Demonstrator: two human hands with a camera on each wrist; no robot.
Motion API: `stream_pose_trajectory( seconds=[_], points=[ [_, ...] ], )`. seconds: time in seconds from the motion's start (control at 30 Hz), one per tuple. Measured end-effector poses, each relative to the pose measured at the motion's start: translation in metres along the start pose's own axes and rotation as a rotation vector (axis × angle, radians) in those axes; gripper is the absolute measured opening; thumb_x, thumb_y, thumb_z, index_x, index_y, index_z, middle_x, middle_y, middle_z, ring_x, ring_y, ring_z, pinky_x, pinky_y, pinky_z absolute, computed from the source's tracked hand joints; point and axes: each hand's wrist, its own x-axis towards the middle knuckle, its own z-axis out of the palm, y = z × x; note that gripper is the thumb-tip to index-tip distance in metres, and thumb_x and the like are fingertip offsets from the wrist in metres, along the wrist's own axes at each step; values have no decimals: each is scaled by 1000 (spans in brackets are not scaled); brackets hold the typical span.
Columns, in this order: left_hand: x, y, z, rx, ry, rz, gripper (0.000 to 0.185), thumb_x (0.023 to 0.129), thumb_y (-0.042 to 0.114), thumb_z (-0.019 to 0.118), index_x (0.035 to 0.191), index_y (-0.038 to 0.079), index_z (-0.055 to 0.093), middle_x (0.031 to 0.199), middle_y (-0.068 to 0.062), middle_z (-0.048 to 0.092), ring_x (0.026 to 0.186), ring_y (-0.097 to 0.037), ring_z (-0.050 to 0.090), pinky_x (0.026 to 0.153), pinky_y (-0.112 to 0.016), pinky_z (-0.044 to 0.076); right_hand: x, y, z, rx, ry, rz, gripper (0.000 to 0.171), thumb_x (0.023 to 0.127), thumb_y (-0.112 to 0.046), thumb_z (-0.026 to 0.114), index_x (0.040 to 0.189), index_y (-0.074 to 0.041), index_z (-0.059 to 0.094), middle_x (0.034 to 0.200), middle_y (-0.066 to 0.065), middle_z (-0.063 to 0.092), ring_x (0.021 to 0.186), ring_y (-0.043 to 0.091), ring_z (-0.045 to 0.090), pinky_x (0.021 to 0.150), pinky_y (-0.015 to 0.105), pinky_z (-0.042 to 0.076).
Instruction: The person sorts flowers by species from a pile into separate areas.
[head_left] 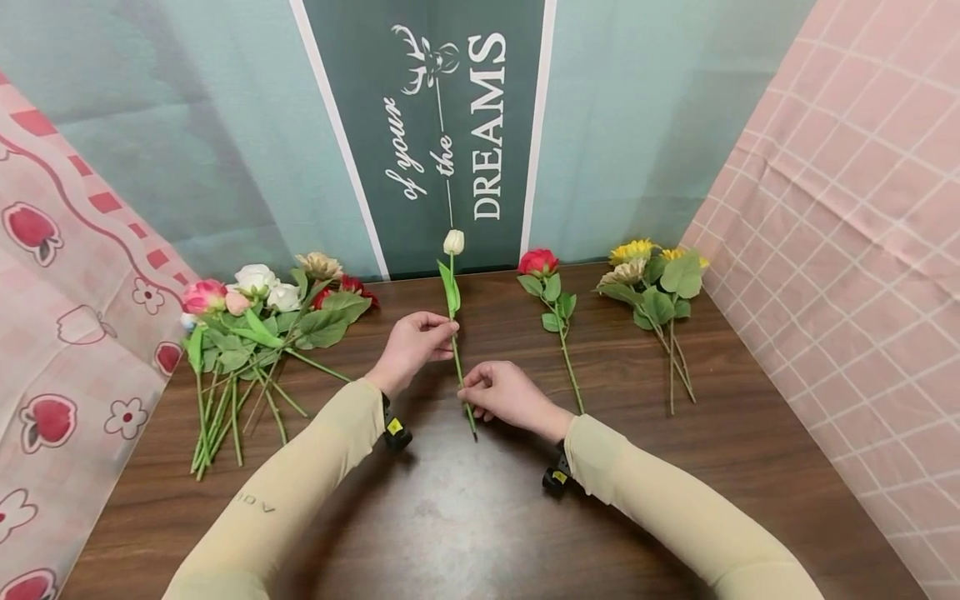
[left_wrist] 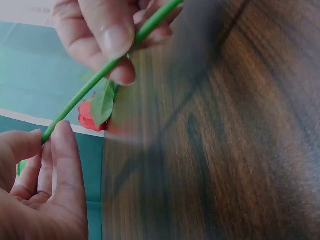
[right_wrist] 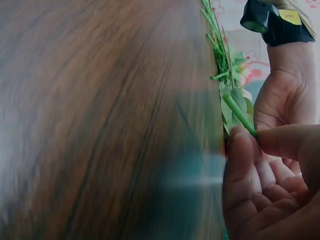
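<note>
A white artificial tulip (head_left: 453, 242) with a green stem and leaf is held over the middle of the table, its bloom pointing away from me. My left hand (head_left: 417, 346) pinches the stem just below the leaf, between thumb and fingers. Lower down, my right hand (head_left: 513, 398) pinches the same stem near its cut end. In the left wrist view the green stem (left_wrist: 82, 92) runs slantwise from one hand's fingertips to the other's. The right wrist view shows the stem's end (right_wrist: 239, 114) sticking out past my right thumb and fingers.
On the wooden table (head_left: 480, 517), a pile of mixed flowers (head_left: 255, 321) lies at the left. A single red rose (head_left: 538, 263) lies right of the tulip. Farther right is a small group of yellow and beige flowers (head_left: 652, 279). Printed cloths hang behind and at both sides.
</note>
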Motion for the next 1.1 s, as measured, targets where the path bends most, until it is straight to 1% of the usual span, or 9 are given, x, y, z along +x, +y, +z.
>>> stream_pose_trajectory(
  seconds=[0.07, 0.27, 0.33, 0.47, 0.7, 0.8, 0.93, 1.03, 1.1],
  points=[
    [4, -1, 0, 24, -7, -16, 22, 98, 12, 70, 113, -4, 66, 110, -31, 66, 71, -16, 68, 73, -34, 62, -1, 1, -4, -76, 10, -20, 15, 99, -19, 68, 102, -6, 72, 80, 1, 71, 68, 18, 68, 61, 33, 59],
    [19, -8, 4, 119, -38, -46, 20, 98, 8, 69, 110, -9, 68, 110, -30, 68, 68, -14, 68, 73, -35, 63, -3, 5, -23, -480, 147, -140, 19, 101, -30, 65, 109, -16, 74, 90, -7, 69, 79, 9, 62, 75, 33, 53],
    [24, -11, 6, 156, -43, -46, 21, 98, 7, 69, 109, -10, 68, 106, -29, 69, 67, -14, 68, 73, -35, 63, -5, 6, -29, -542, 171, -156, 20, 101, -31, 65, 110, -16, 74, 94, -6, 69, 83, 9, 62, 77, 35, 54],
    [32, -17, 9, 223, -31, -37, 19, 98, 6, 68, 108, -10, 70, 100, -24, 71, 68, -14, 67, 70, -33, 63, -6, 8, -39, -574, 178, -142, 22, 101, -33, 64, 112, -16, 74, 99, -4, 70, 85, 10, 62, 78, 36, 54],
    [39, -24, 12, 330, -20, -39, 16, 99, 6, 66, 104, -9, 70, 102, -19, 73, 69, -14, 66, 67, -29, 62, -8, 12, -44, -598, 163, -110, 23, 102, -31, 63, 113, -15, 74, 104, -2, 71, 91, 12, 65, 82, 38, 55],
    [40, -25, 10, 386, -11, -46, 14, 98, 7, 69, 100, -6, 70, 94, -16, 73, 65, -12, 66, 65, -28, 61, -8, 13, -43, -610, 162, -108, 23, 102, -31, 63, 113, -14, 74, 105, -1, 72, 93, 13, 65, 83, 38, 55],
    [42, -25, 7, 480, -1, -49, 15, 95, 10, 74, 94, -3, 67, 80, -11, 68, 58, -10, 65, 61, -26, 60, -8, 13, -42, -618, 155, -110, 23, 102, -31, 63, 113, -14, 74, 106, -1, 72, 95, 13, 66, 84, 39, 55],
    [43, -24, 7, 526, -4, -57, 16, 94, 12, 76, 93, -2, 66, 76, -10, 65, 57, -9, 65, 60, -26, 60, -8, 13, -40, -619, 148, -107, 23, 101, -31, 64, 113, -14, 74, 107, 0, 72, 96, 14, 66, 85, 39, 55],
    [43, -23, 6, 533, -7, -59, 16, 94, 11, 76, 94, -2, 66, 78, -10, 65, 57, -10, 65, 60, -26, 60, -7, 14, -39, -621, 145, -104, 23, 101, -31, 63, 113, -14, 74, 107, 0, 72, 97, 15, 67, 86, 40, 55]
  ],
)
